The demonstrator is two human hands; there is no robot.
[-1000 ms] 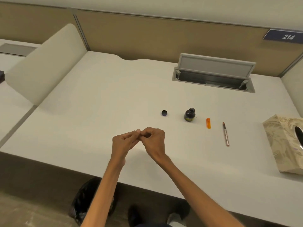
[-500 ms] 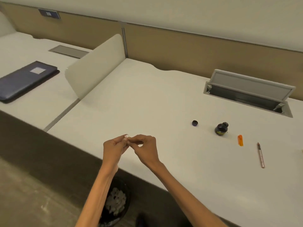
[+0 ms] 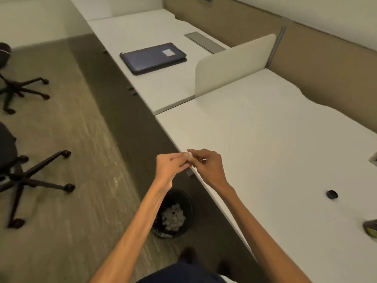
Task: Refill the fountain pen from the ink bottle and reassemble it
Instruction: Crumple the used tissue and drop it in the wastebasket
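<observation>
My left hand and my right hand meet over the desk's front edge, fingertips pinched together on a small white wad of tissue. The wad is mostly hidden by the fingers. The dark ink bottle cap lies on the white desk at the right. Only a sliver of the ink bottle shows at the right frame edge. The pen parts are out of view.
A black waste bin holding crumpled white tissues stands on the floor below my hands. A dark blue folder lies on the neighbouring desk behind a low cream divider. Office chair bases stand at the left.
The view has swung far left, so the ink bottle, orange part and pen slid out at the right. My hands, still pinched together, now sit at the desk edge above the bin.
</observation>
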